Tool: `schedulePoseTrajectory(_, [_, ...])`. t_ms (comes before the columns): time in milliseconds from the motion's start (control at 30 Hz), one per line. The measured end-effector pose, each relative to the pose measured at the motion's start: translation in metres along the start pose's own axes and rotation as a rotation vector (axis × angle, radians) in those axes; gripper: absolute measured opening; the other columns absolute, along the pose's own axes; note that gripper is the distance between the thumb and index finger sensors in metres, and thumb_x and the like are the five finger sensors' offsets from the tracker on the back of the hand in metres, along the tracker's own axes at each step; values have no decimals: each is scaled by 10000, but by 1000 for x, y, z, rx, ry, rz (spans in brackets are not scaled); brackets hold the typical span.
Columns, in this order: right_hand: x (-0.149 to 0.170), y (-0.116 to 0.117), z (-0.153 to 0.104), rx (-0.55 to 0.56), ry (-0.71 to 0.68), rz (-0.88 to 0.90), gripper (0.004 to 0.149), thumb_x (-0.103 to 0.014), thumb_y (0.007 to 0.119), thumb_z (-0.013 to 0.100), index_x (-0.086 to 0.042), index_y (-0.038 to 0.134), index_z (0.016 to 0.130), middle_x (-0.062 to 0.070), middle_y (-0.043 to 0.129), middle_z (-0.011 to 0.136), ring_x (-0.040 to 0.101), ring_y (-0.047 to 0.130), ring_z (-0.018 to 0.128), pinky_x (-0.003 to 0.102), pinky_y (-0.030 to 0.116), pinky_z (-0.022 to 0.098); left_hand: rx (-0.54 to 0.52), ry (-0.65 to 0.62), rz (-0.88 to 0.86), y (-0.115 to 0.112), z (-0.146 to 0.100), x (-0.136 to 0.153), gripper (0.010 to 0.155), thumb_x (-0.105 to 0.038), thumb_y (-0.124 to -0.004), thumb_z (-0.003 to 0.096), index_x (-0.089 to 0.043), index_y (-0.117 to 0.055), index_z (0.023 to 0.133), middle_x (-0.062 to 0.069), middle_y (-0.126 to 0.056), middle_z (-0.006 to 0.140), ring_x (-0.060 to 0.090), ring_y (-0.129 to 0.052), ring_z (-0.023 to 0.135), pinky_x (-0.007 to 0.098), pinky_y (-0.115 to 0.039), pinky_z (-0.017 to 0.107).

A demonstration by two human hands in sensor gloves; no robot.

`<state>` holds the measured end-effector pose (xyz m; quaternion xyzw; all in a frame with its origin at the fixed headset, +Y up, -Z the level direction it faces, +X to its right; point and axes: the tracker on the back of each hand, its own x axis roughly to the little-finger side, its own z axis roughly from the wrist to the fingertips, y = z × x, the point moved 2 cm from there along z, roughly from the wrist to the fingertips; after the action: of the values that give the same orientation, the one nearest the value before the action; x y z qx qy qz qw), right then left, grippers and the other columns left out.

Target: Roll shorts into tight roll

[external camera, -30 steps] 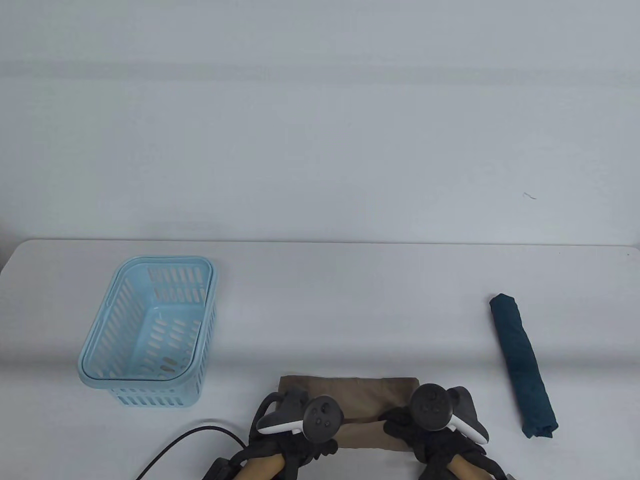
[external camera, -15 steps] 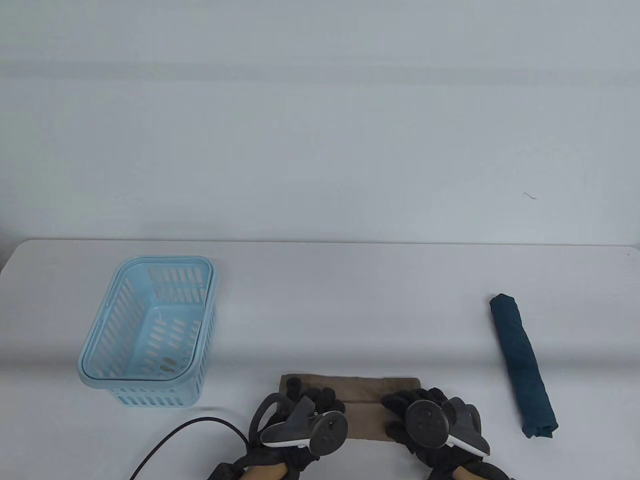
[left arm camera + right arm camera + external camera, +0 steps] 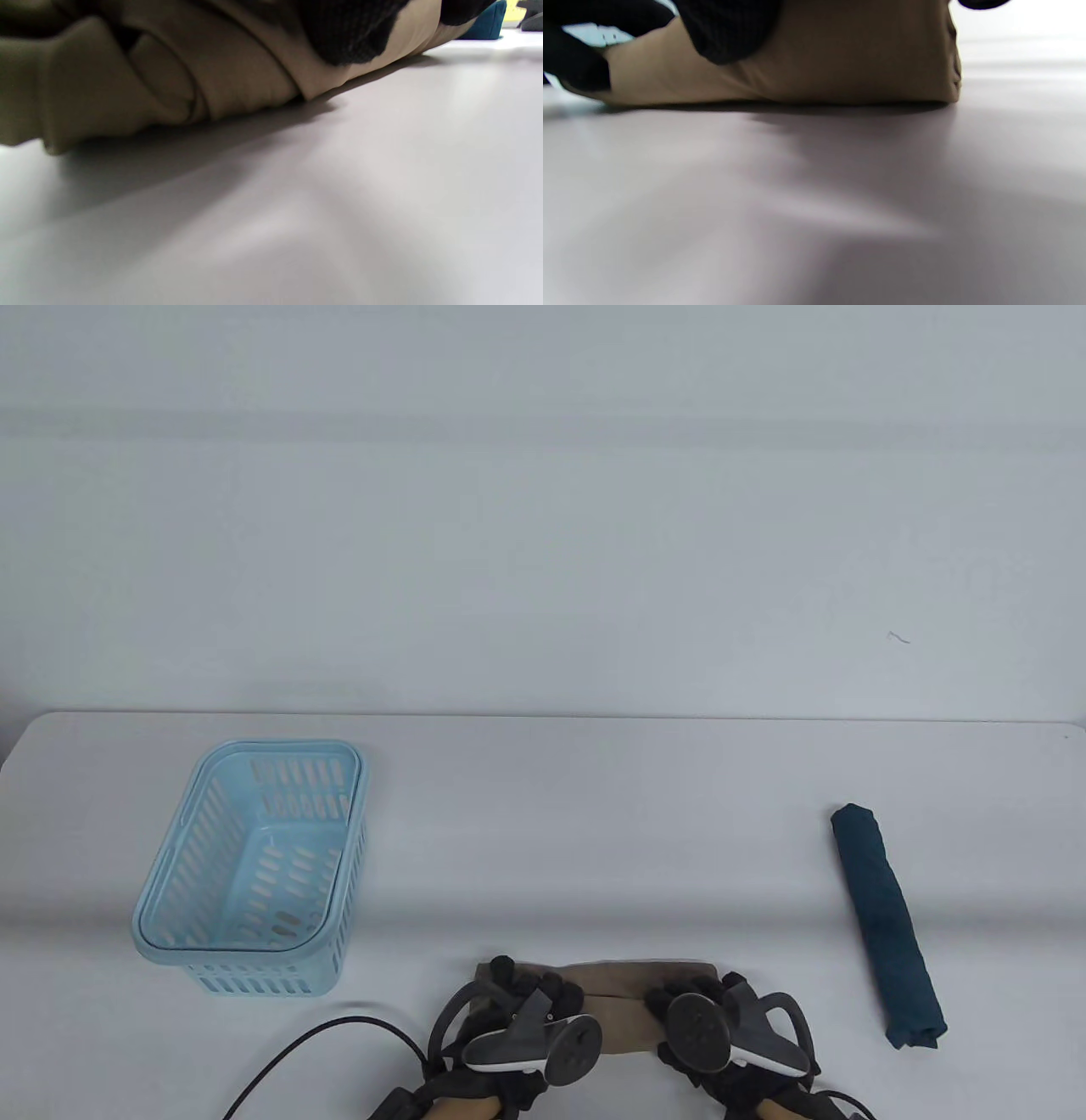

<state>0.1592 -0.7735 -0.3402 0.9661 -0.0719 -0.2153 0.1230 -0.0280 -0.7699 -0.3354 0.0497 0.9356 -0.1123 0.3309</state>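
Two gloved hands press on the tan shorts (image 3: 615,984) at the near edge of the surface (image 3: 594,831), about midway along it. The left hand (image 3: 517,997) lies on the left end of the partly rolled fabric, its fingers (image 3: 348,29) curled over the top of the roll; the right hand (image 3: 721,1005) holds the right end the same way, fingers (image 3: 729,29) draped over the cloth. Both grips are closed on the shorts. In the left wrist view the layers show as a spiral at the roll's end, which rests on the surface. A light blue basket (image 3: 254,865) stands toward the left edge. A dark teal rolled cloth (image 3: 887,925) lies toward the right edge, well apart from the shorts. A black cable (image 3: 322,1052) curves along the near edge, left of the left hand.
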Motion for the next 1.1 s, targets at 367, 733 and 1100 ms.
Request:
schedulePoseTrajectory(367, [23,-5,2,-153,41,326,549,-393,696,464,-133,760,944,113,847,891,320,789,803,744,349,667,116,-24,-175,13,0,1,587,-240,-594,464,-47,-652,1016,182,-902,927,357,-972,816,786,-430,646])
schedulePoseTrajectory(733, [33,-5,15,-10,206,190,610,-427,659,478,-185,625,1038,122,679,1016,364,614,921,743,305,682,60,126,-143,19,24,25,577,-279,-588,507,-104,-583,1057,240,-594,1126,480,-689,1002,783,-356,659])
schedulePoseTrajectory(1100, [33,-5,19,63,203,139,606,-393,637,500,-163,559,1054,133,604,1062,393,558,967,727,347,692,9,171,-127,21,25,40,631,-327,-613,517,-74,-495,1084,269,-469,1155,520,-578,1038,776,-319,658])
